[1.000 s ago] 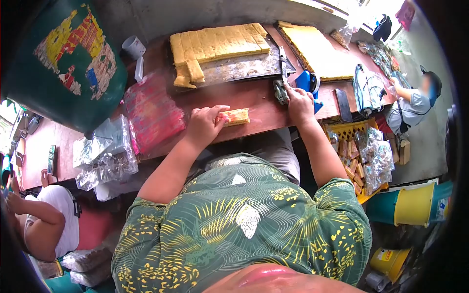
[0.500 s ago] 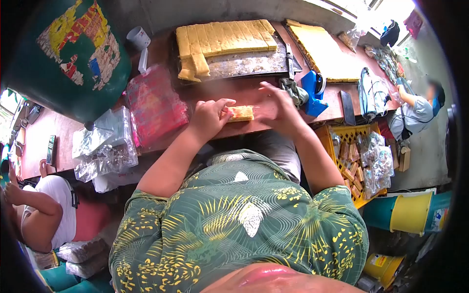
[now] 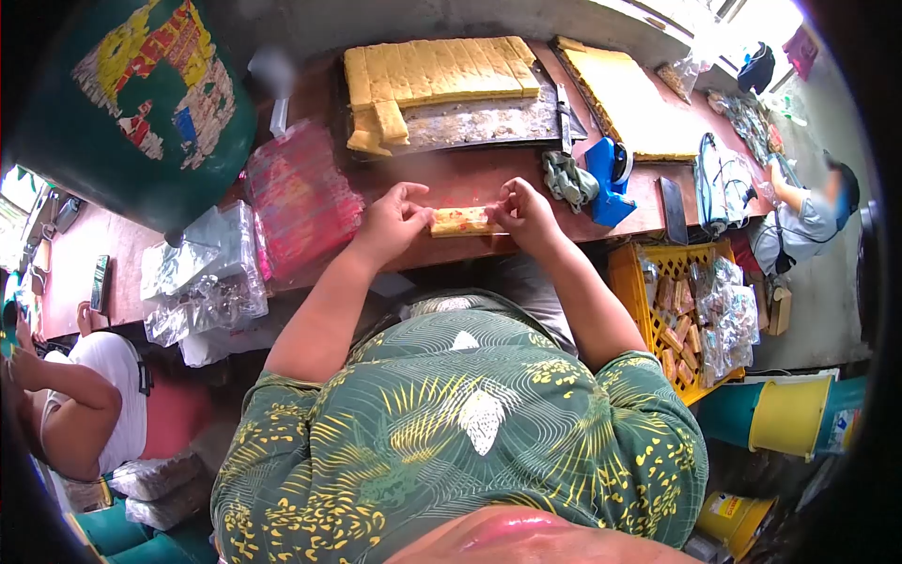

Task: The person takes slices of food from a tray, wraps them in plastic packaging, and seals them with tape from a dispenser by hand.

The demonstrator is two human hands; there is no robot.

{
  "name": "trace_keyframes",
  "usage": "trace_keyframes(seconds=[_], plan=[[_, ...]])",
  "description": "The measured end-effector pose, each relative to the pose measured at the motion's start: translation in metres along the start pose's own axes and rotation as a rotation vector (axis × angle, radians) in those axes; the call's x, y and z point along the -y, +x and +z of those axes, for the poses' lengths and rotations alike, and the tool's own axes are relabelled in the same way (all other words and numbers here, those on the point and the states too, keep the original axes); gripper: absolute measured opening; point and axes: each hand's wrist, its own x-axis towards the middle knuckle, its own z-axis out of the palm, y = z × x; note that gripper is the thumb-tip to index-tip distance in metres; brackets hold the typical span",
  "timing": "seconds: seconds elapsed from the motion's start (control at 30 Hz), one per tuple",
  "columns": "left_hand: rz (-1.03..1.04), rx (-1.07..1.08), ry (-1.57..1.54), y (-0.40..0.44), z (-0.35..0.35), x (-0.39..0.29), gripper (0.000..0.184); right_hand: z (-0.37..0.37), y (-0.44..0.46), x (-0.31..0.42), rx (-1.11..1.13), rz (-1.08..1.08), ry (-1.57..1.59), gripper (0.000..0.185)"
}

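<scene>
A small yellow cake bar (image 3: pixel 460 223) lies lengthwise near the table's front edge, in a clear wrapper with red print. At its left end my left hand (image 3: pixel 393 223) pinches the wrapper between thumb and fingers. My right hand (image 3: pixel 529 218) is closed at the right end, thumb and fingertips pressed together against the wrapper. Beyond my hands a dark tray (image 3: pixel 470 125) carries a sheet of yellow cake (image 3: pixel 437 70) cut into strips, with one short piece standing apart at its front left. Right of my hands is a blue tape dispenser (image 3: pixel 609 183).
Plastic sheets with red print (image 3: pixel 299 202) and clear bags (image 3: pixel 202 273) lie left. A second cake slab (image 3: pixel 629 103) is at the back right. A yellow crate (image 3: pixel 631 287) with wrapped bars stands at my right. Co-workers sit at far left and right. A green drum (image 3: pixel 141 113) stands left.
My right hand has come in and down from the right, closing at the bar's right end. My left hand has shifted slightly left, to the bar's left end.
</scene>
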Motion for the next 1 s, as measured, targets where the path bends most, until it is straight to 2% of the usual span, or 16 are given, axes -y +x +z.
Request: trace_keyframes(seconds=[0.03, 0.13, 0.17, 0.23, 0.3, 0.33, 0.4, 0.43, 0.53, 0.63, 0.73, 0.77, 0.87, 0.97, 1.0], plan=[[-0.044, 0.017, -0.098, 0.002, -0.002, 0.006, 0.016, 0.004, -0.002, -0.001, 0.009, 0.079, 0.331, 0.011], [-0.047, 0.183, -0.198, 0.013, -0.015, 0.02, 0.012, 0.002, 0.0, -0.004, 0.076, 0.088, 0.391, 0.009], [-0.048, 0.238, -0.195, 0.014, -0.019, 0.025, 0.014, 0.0, -0.002, -0.002, 0.078, 0.031, 0.239, 0.01], [-0.045, 0.348, -0.189, 0.015, -0.026, 0.023, 0.019, -0.002, 0.001, -0.015, 0.139, 0.062, 0.218, 0.013], [-0.113, 0.346, -0.234, 0.009, -0.025, 0.016, 0.022, -0.004, 0.004, -0.031, 0.187, 0.102, 0.218, 0.017], [-0.147, 0.344, -0.258, 0.005, -0.023, 0.012, 0.025, -0.005, 0.003, -0.015, 0.188, 0.149, 0.235, 0.017], [-0.08, 0.217, -0.203, 0.001, -0.01, 0.012, 0.028, -0.004, -0.005, 0.018, 0.19, 0.247, 0.269, 0.021], [-0.048, 0.156, -0.175, 0.0, -0.005, 0.012, 0.03, -0.003, -0.005, 0.023, 0.185, 0.307, 0.277, 0.031], [0.154, -0.005, 0.48, -0.003, -0.007, -0.004, 0.024, -0.003, -0.004, 0.028, 0.144, 0.397, 0.209, 0.024], [0.199, -0.067, 0.773, -0.017, -0.006, -0.035, 0.018, -0.009, -0.001, 0.012, -0.004, -0.253, -0.397, 0.019], [0.214, -0.038, 0.722, -0.017, -0.014, -0.013, 0.023, -0.016, -0.007, 0.0, -0.094, -0.322, -0.501, 0.021], [0.164, 0.028, 0.652, -0.01, -0.018, 0.011, 0.024, -0.019, -0.008, -0.011, -0.042, -0.256, -0.5, 0.022], [0.154, -0.006, 0.692, -0.014, -0.015, 0.007, 0.024, -0.024, -0.005, -0.001, 0.096, -0.17, -0.632, 0.022], [0.295, -0.284, 0.78, -0.009, -0.003, 0.02, 0.022, -0.012, -0.005, 0.005, -0.159, -0.231, -0.647, 0.021], [0.234, -0.162, 0.785, -0.008, -0.005, 0.012, 0.02, -0.014, -0.004, 0.005, -0.096, -0.255, -0.656, 0.019]])
